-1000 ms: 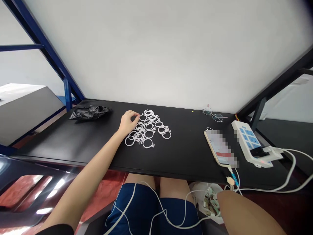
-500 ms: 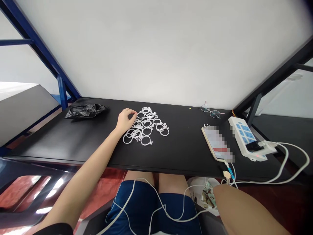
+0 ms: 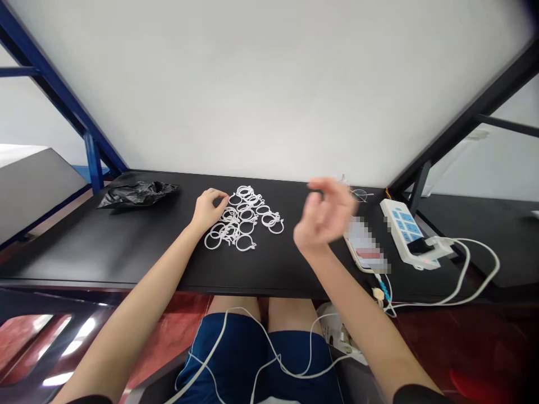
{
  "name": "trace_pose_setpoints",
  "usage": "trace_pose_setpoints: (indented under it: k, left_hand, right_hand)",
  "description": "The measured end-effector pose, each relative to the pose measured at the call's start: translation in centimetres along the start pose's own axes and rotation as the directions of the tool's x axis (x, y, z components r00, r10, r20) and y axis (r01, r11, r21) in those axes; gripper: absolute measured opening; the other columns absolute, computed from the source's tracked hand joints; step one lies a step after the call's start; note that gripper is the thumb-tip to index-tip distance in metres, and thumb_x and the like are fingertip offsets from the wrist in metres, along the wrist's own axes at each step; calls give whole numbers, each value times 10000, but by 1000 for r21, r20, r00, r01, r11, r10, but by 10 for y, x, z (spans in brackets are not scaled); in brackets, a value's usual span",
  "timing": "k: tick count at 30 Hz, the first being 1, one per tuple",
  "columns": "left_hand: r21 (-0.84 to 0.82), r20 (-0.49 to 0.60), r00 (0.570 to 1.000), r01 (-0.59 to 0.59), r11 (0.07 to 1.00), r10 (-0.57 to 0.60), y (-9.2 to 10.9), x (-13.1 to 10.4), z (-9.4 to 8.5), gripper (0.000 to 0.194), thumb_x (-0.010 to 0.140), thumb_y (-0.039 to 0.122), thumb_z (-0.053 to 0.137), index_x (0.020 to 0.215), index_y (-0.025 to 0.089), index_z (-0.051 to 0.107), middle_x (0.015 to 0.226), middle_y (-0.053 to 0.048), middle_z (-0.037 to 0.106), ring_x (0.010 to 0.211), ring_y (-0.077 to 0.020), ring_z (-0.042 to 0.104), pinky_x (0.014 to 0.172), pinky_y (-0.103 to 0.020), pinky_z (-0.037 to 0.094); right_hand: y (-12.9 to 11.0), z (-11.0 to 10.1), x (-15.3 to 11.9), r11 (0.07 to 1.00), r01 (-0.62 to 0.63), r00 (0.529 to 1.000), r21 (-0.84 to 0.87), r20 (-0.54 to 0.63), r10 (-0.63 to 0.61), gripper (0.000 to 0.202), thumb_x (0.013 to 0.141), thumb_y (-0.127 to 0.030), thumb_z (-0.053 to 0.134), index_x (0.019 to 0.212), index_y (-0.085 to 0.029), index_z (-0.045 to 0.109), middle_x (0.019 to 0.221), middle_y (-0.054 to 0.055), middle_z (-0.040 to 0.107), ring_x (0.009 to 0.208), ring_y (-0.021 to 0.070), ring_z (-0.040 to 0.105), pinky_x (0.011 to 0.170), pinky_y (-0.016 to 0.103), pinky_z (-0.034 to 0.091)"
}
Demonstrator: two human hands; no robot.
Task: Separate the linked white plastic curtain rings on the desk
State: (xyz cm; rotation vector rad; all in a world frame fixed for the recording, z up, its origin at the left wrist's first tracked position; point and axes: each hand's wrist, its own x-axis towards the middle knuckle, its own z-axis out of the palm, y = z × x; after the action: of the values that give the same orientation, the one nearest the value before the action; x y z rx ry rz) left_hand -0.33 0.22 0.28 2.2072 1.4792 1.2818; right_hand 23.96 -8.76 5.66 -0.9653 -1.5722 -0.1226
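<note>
A loose pile of white plastic rings (image 3: 245, 226), each with a small tab, lies mid-desk. At its left side is my left hand (image 3: 207, 211), thumb and forefinger closed at the edge of one white ring (image 3: 234, 200). That ring still lies flat with the pile. To the right of the pile, my right hand (image 3: 326, 216) is raised over the desk, blurred by motion. Its palm is turned up, the fingers are loosely bent, and a gap shows between thumb and forefinger. I see nothing in it.
A crumpled black plastic bag (image 3: 138, 194) lies at the left of the black desk (image 3: 126, 241). Behind my right hand are eyeglasses (image 3: 360, 194) and a charging phone (image 3: 365, 247). Farther right sits a power strip (image 3: 406, 233). White cables (image 3: 278, 359) cross my lap.
My right hand has come up from below the desk's front edge to above the desk, left of the phone. The left hand stays by the rings. The view has shifted slightly.
</note>
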Motion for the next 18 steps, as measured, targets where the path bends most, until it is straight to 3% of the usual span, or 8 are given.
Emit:
trace_pose_setpoints:
  k: [3,5,7,14,18]
  left_hand:
    - [15,15,1000,-15,1000,15,1,-1,0,213,848,344,523,816,198,675,892,-52,685,865,-199,614,844,-340,480]
    - [28,27,999,-24,999,23,0,-1,1,211,849,345,523,821,200,674,897,-55,687,875,-208,613,847,-349,477]
    - [36,40,999,-31,999,30,0,-1,2,208,850,343,524,829,200,674,899,-59,688,884,-216,612,850,-356,473]
    - [41,75,996,-45,998,42,-2,-3,5,209,840,361,534,827,200,667,891,-59,674,859,-219,603,801,-348,461]
    - [68,57,997,-57,996,53,2,-3,4,241,834,377,533,673,202,567,762,-43,608,753,-192,551,733,-328,431]
  right_hand:
    - [17,11,-9,999,-39,999,-3,-13,39,261,954,-337,390,1034,-245,620,884,88,638,886,240,628,819,441,521]
    - [30,18,-18,997,-77,988,-13,132,78,259,921,-333,394,884,-251,636,755,64,621,747,224,619,722,399,523]
    - [41,23,-26,987,-155,967,-39,199,160,280,907,-316,373,844,-245,637,674,39,595,645,196,593,674,358,507]
    - [58,23,-29,915,-402,910,-44,96,404,213,830,-295,414,743,-233,597,512,-31,437,458,134,438,517,278,385]
    - [69,20,-25,833,-552,833,28,65,550,172,778,-271,444,685,-227,582,488,-45,384,442,128,381,486,271,331]
